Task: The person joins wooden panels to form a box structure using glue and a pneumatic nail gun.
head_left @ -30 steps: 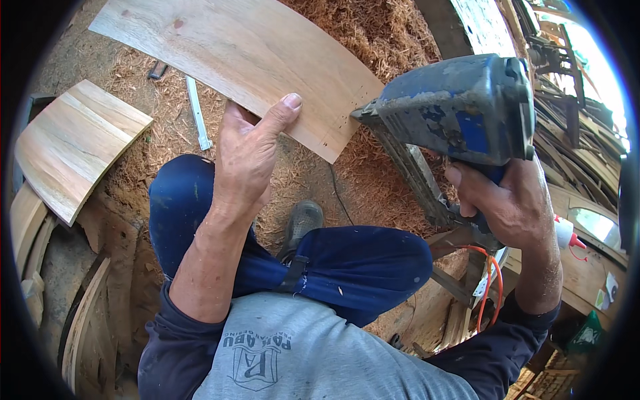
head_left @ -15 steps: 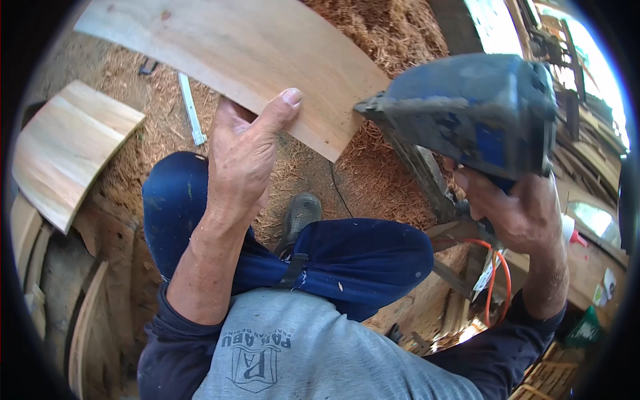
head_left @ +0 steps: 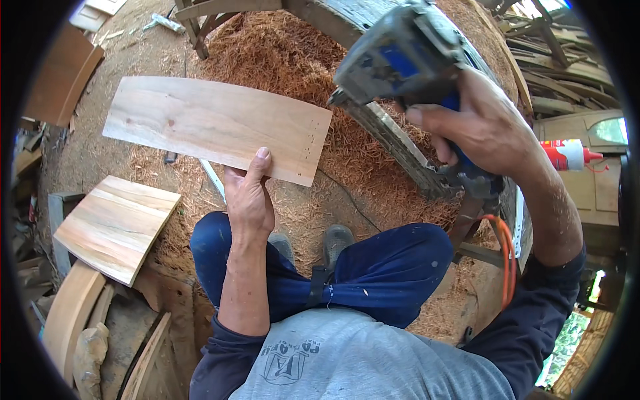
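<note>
"Board [head_left: 213, 127]: where?"
"Left of the nail gun [head_left: 390, 63]; left hand [head_left: 250, 203] pinches the board's near edge, thumb on top. Right hand [head_left: 480, 127] curls its fingers round the gun."
"Writing?"
"Dark print [head_left: 285, 363] on the grey shirt [head_left: 400, 363]."

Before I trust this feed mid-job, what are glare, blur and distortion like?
Head view: fisheye black rim hides the corners; daylight washes out patches at upper right; the board is clear enough to show small dark marks; the nail gun looks slightly soft.
</note>
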### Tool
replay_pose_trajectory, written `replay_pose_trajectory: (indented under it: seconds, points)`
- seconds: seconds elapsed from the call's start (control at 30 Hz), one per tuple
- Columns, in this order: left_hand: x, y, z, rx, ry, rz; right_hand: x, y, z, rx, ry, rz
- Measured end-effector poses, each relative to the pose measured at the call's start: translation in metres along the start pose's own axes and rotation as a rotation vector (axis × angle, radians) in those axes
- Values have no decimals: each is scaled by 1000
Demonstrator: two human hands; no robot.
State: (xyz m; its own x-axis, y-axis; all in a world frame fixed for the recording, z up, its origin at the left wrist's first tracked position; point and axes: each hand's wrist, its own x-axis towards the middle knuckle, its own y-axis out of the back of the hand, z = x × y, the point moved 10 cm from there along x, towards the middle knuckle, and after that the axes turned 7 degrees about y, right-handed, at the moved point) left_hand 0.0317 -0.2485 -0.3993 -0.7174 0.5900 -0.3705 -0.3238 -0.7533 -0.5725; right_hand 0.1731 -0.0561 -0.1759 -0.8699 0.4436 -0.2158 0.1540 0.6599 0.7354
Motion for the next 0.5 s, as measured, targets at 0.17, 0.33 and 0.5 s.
replay_pose_trajectory:
  seconds: [0.17, 0.33, 0.5]
  points:
    - [1, 3, -3, -36, 12, 10, 16, -19, -17, -213, 319, 17]
    - [10, 14, -2, -117, 9, 15, 11, -17, -2, -149, 157, -23]
    - [22, 33, 1, -141, 105, 27, 0, -8, 6, -76, 122, 46]
